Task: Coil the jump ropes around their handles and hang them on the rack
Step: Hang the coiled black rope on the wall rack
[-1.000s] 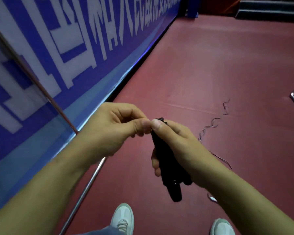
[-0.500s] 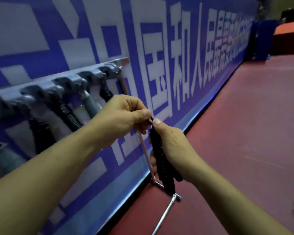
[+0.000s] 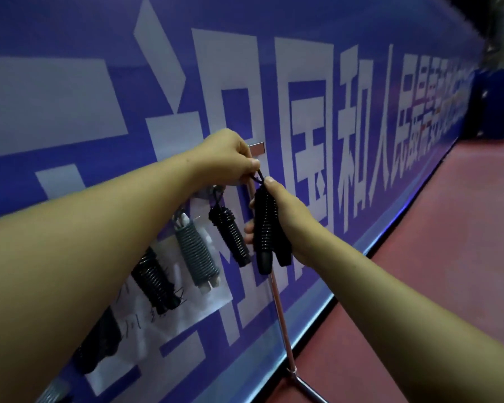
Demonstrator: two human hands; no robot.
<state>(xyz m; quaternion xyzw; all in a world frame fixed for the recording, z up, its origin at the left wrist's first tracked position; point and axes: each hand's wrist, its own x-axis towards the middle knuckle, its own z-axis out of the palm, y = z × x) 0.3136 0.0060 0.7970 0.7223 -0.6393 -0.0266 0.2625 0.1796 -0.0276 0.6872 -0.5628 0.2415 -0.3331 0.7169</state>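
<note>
We see the person's left hand (image 3: pixel 227 158) raised to the top end of the rack (image 3: pixel 258 146). Its fingers are curled in, and its thumb and forefinger pinch a short cord loop (image 3: pixel 260 176) that sticks up from the black jump rope (image 3: pixel 266 228). The right hand (image 3: pixel 285 219) is wrapped round that rope. Its fingers fold about the bundle and its thumb lies up along the top, at the base of the loop. The rope is wound in tight turns around its two black handles, whose bare ends poke out below the hand. We find the bundle directly in front of the steel post (image 3: pixel 280 312) of the rack, just under the rack's top bar and held in both hands. We cannot tell whether the loop sits over a hook, since the left hand covers that spot.

To the left of the post, four more wound ropes hang from the rack in a row. A black coiled rope (image 3: pixel 230 237) hangs just beside the post, then a grey coiled rope (image 3: pixel 197 251), then a second black coiled rope (image 3: pixel 154 283). A fourth dark rope (image 3: pixel 99 344) is farthest from the post, partly hidden under the left forearm. Behind the rack runs a blue banner (image 3: pixel 361 141) with large white characters. The post's foot (image 3: pixel 306 388) stands on a red floor (image 3: pixel 448 257) that spreads to the right of the rack.
</note>
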